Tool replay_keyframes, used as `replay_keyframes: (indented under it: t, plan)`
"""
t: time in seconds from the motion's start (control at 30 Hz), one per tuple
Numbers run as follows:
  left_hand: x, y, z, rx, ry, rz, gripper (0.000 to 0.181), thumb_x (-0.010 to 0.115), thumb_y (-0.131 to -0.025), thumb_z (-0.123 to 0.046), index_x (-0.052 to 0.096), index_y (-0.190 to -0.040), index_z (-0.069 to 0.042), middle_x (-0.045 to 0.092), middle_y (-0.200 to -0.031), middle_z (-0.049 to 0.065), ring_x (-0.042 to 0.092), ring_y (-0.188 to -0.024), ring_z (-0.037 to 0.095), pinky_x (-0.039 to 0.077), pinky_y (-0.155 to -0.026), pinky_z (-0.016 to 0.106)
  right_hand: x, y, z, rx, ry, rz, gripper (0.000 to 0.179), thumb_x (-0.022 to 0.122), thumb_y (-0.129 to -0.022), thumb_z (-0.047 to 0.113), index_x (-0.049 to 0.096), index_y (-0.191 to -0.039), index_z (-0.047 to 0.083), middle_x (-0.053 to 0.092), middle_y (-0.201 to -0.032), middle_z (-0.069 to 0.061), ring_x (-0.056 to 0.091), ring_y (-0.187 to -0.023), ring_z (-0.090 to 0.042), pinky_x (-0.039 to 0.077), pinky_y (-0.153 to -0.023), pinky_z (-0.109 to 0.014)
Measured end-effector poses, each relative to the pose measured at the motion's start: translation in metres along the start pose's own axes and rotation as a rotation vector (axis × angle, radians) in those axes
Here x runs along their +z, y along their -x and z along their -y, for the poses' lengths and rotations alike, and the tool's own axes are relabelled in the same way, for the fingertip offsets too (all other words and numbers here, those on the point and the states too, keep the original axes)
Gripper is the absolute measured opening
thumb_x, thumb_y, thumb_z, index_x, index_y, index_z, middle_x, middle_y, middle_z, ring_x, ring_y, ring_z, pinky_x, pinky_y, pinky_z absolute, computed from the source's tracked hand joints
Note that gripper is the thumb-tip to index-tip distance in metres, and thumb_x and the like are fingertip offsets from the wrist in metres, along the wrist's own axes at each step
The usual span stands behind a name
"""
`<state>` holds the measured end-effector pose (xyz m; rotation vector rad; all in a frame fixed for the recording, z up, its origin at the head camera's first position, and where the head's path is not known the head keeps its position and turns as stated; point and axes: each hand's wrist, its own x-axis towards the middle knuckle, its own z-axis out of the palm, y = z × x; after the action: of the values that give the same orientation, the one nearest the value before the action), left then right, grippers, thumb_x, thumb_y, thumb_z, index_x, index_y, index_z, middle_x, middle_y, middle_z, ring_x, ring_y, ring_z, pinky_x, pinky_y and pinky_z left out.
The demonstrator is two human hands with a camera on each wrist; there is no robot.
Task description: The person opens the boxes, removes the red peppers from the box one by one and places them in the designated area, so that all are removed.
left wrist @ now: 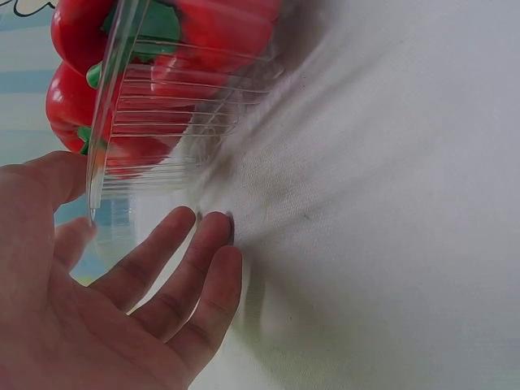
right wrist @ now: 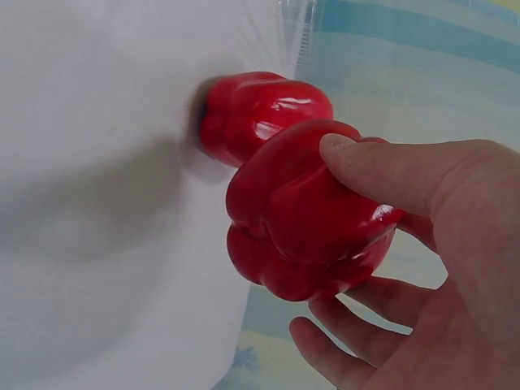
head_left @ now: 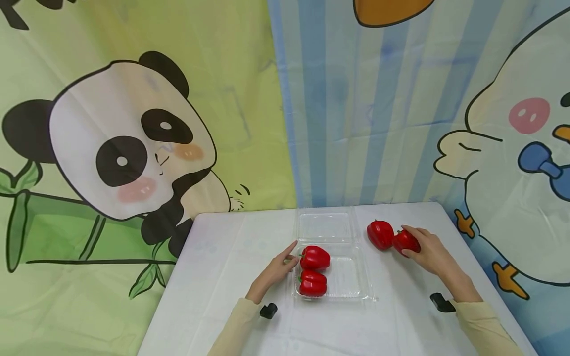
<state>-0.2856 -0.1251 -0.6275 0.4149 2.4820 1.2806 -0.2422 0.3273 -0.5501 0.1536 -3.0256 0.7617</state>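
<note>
My right hand (head_left: pixel 429 251) grips a red bell pepper (right wrist: pixel 313 215), thumb on one side and fingers round the other. Just left of it, a second red bell pepper (head_left: pixel 380 235) rests on the white table. My left hand (head_left: pixel 277 269) is at the left edge of a clear plastic clamshell box (head_left: pixel 347 279), its fingers mostly extended. In the left wrist view, its thumb (left wrist: pixel 61 175) lies right at the box rim, and three fingers spread below beside the wall. Two more red peppers, an upper one (head_left: pixel 315 257) and a lower one (head_left: pixel 313 283), lie in the box's left half, green stems toward the left.
The clear lid (head_left: pixel 325 226) lies folded back behind the box. White cloth covers the table (head_left: pixel 231 247). A printed curtain with a panda (head_left: pixel 133 138) and a white bird hangs behind the table. Black camera mounts (head_left: pixel 268 311) sit at both wrists.
</note>
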Motion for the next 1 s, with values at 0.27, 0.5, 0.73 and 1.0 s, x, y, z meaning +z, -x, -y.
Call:
replay_keyframes:
  t: [0.27, 0.5, 0.73, 1.0]
  plan:
    - [0.0, -0.002, 0.001, -0.001, -0.02, 0.006, 0.062, 0.053, -0.104, -0.038, 0.028, -0.16, -0.027, 0.064, -0.129, 0.016, 0.068, -0.093, 0.02, 0.056, -0.09, 0.045, 0.004, -0.003, -0.01, 0.074, 0.005, -0.018, 0.077, 0.079, -0.086, 0.018, 0.038, -0.149, 0.001, 0.04, -0.139, -0.04, 0.041, -0.119, -0.059, 0.054, -0.085, -0.064]
    - [0.0, -0.001, 0.001, 0.002, -0.022, 0.0, 0.061, 0.053, -0.104, -0.037, 0.029, -0.16, -0.028, 0.064, -0.129, 0.017, 0.068, -0.092, 0.021, 0.056, -0.09, 0.047, 0.008, -0.007, -0.016, 0.105, 0.017, -0.032, 0.077, 0.078, -0.086, 0.02, 0.038, -0.149, 0.0, 0.04, -0.138, -0.041, 0.041, -0.119, -0.06, 0.053, -0.085, -0.065]
    - [0.0, 0.001, -0.001, -0.01, -0.012, 0.0, 0.061, 0.053, -0.104, -0.035, 0.029, -0.16, -0.026, 0.063, -0.129, 0.017, 0.068, -0.094, 0.023, 0.056, -0.093, 0.049, 0.01, -0.011, -0.019, 0.145, 0.009, -0.043, 0.078, 0.079, -0.086, 0.02, 0.038, -0.148, -0.001, 0.04, -0.137, -0.042, 0.041, -0.118, -0.06, 0.053, -0.085, -0.066]
    - [0.0, 0.001, -0.002, -0.022, -0.008, 0.0, 0.062, 0.054, -0.104, -0.036, 0.029, -0.159, -0.027, 0.063, -0.129, 0.017, 0.068, -0.093, 0.022, 0.056, -0.093, 0.048, 0.013, -0.025, -0.027, 0.198, 0.023, -0.049, 0.077, 0.078, -0.086, 0.022, 0.038, -0.147, -0.002, 0.041, -0.134, -0.042, 0.042, -0.117, -0.059, 0.053, -0.084, -0.066]
